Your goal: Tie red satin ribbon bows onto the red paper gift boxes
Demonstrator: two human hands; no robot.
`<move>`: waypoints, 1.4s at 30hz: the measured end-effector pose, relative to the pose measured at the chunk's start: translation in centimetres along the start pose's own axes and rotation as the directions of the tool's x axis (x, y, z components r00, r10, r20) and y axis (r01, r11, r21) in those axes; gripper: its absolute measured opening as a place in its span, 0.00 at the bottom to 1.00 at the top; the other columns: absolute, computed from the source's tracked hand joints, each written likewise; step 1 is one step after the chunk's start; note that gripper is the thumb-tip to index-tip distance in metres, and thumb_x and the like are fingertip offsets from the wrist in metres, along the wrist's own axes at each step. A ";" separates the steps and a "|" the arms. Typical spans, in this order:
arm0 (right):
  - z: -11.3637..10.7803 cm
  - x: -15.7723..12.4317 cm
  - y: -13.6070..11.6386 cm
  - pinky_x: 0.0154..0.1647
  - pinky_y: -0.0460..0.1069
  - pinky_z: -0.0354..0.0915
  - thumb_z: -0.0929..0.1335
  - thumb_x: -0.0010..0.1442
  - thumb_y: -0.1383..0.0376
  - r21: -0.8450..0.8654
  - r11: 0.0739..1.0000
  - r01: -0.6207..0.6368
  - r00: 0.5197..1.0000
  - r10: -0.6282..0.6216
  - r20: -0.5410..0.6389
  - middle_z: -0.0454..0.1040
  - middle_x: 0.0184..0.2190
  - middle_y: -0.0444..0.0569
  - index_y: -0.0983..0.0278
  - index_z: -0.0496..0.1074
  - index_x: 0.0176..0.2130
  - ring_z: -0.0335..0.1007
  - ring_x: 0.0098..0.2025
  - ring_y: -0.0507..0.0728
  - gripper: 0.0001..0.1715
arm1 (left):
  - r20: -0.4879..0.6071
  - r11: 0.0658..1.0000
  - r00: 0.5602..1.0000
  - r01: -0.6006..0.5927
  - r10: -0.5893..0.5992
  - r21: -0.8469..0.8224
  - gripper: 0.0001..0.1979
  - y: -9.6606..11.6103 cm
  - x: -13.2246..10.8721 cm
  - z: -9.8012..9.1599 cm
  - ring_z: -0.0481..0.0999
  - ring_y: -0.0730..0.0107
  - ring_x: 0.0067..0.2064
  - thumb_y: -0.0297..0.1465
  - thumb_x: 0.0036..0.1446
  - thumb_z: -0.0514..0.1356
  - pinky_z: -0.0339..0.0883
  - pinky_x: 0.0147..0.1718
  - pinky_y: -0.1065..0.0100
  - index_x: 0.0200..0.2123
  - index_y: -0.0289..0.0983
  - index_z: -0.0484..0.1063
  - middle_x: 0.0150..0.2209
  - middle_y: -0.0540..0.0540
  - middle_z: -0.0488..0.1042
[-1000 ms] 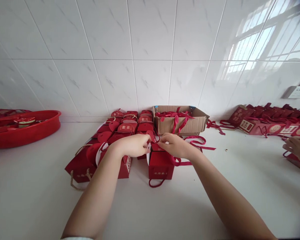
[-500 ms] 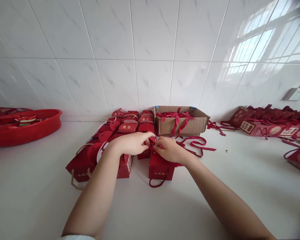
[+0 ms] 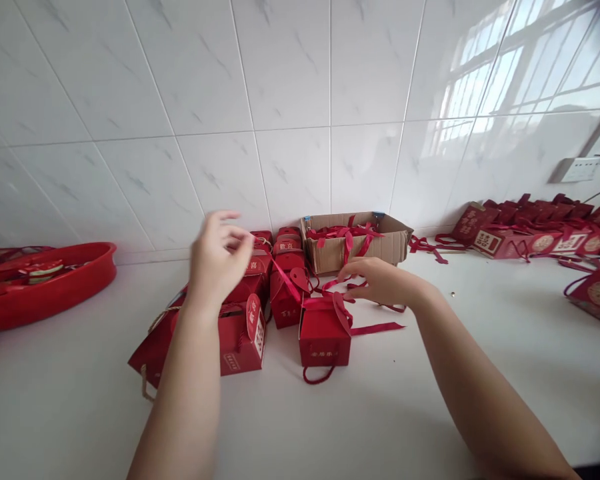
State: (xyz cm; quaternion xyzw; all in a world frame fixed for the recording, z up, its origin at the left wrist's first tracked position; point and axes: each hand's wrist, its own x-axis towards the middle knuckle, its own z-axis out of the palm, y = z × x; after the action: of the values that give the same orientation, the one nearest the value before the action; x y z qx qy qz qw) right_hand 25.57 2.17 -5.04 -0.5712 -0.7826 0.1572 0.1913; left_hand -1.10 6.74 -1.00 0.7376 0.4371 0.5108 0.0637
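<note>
A small red gift box (image 3: 325,335) stands on the white counter (image 3: 380,413) in front of me, with a red ribbon (image 3: 285,280) running from its top up to the left. My left hand (image 3: 219,257) is raised above the cluster of boxes and pinches that ribbon, pulling it taut. My right hand (image 3: 377,281) hovers just right of the box top, fingers pinched on the ribbon's other part. A loose ribbon tail (image 3: 377,328) lies on the counter right of the box.
Several finished red boxes (image 3: 240,320) crowd behind and left of the one in hand. A cardboard box (image 3: 355,243) of ribbons sits against the tiled wall. A red basin (image 3: 45,283) is at far left. More red boxes (image 3: 530,230) line the right.
My left hand has lifted up and left from the box top, drawing the ribbon out taut. My right hand shifted slightly right. The other person's hand at right has gone from view.
</note>
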 end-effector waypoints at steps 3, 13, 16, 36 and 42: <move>-0.5 -0.3 0.9 0.26 0.48 0.62 0.73 0.46 0.57 -0.074 0.988 -0.138 0.965 0.151 0.214 0.73 0.43 0.51 0.59 0.74 0.42 0.71 0.35 0.59 0.22 | -0.305 1.000 0.952 0.005 0.000 0.017 0.18 -0.3 0.3 -0.7 0.75 0.68 0.36 0.33 0.54 0.57 0.68 0.35 0.67 0.49 0.39 0.60 0.38 0.45 0.74; 0.8 0.6 0.5 0.21 0.47 0.57 0.73 0.42 0.61 -0.008 0.998 -0.056 0.941 0.055 0.333 0.76 0.33 0.48 0.60 0.76 0.24 0.70 0.29 0.57 0.06 | 0.755 0.930 0.622 -0.114 -0.208 0.350 0.22 0.0 -0.9 1.2 0.71 0.57 0.50 0.45 0.48 0.59 0.65 0.44 0.64 0.46 0.46 0.72 0.52 0.46 0.70; 0.5 0.3 0.5 0.19 0.46 0.56 0.70 0.44 0.66 -0.021 0.996 -0.083 0.941 0.085 0.327 0.76 0.32 0.47 0.60 0.74 0.24 0.69 0.27 0.56 0.01 | 0.839 0.918 0.486 -0.163 -0.245 0.363 0.22 0.1 -1.2 2.6 0.73 0.57 0.45 0.42 0.45 0.61 0.65 0.37 0.67 0.46 0.46 0.73 0.49 0.45 0.72; 0.3 0.4 0.8 0.17 0.46 0.44 0.66 0.41 0.68 0.031 0.994 -0.105 0.911 0.083 0.404 0.68 0.25 0.42 0.63 0.62 0.19 0.52 0.19 0.47 0.06 | 0.795 0.871 0.382 0.053 -0.470 0.489 0.14 0.1 -0.6 2.0 0.55 0.73 0.19 0.39 0.50 0.53 0.46 0.20 0.68 0.18 0.38 0.63 0.18 0.51 0.59; 0.3 0.8 1.0 0.16 0.44 0.45 0.67 0.43 0.68 0.006 0.992 -0.129 0.910 0.116 0.397 0.63 0.21 0.39 0.62 0.57 0.24 0.55 0.19 0.47 0.11 | 0.713 0.875 0.547 0.080 -0.439 0.477 0.22 -0.2 -0.4 2.6 0.42 0.76 0.17 0.39 0.46 0.58 0.33 0.20 0.66 0.15 0.39 0.47 0.16 0.54 0.43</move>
State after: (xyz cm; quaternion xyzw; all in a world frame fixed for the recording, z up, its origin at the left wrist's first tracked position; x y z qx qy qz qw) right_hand 26.05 3.24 -5.69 -0.5724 -0.7651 0.2937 0.0281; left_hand 0.86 7.50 -2.63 0.8089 0.5588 0.0080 0.1824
